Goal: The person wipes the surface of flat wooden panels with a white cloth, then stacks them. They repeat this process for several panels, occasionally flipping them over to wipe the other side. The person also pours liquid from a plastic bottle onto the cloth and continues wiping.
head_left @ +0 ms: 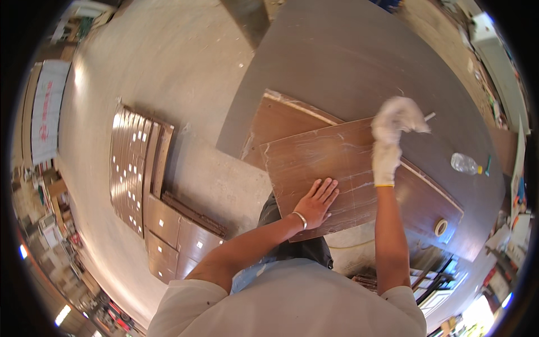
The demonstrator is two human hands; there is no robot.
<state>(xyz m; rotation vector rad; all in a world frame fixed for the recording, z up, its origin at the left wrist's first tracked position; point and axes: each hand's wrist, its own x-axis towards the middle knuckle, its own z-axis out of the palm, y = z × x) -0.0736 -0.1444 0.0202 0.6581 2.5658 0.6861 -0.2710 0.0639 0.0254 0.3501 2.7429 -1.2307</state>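
The left hand (317, 202) is bare and open, its palm down and its fingers slightly spread on the near part of a brown board (320, 160); a band (301, 219) circles the wrist. The right hand (397, 126), in a white glove with a yellow cuff edge, is over the far right corner of the same board; it is blurred, so whether it is closed on something cannot be told, though a thin pale stick (430, 117) shows just beside it. The board lies askew across a lower board (281, 121), which shows beyond its far left side and again to the right. Both are at the near side of a wide grey bench (314, 56). A tape roll (441, 227) lies at the right end of the lower board, and a clear bottle (465, 163) with a yellow cap lies on its side farther right. To the left, stacked panels (126, 174) with small white labels stand on the floor (163, 62).
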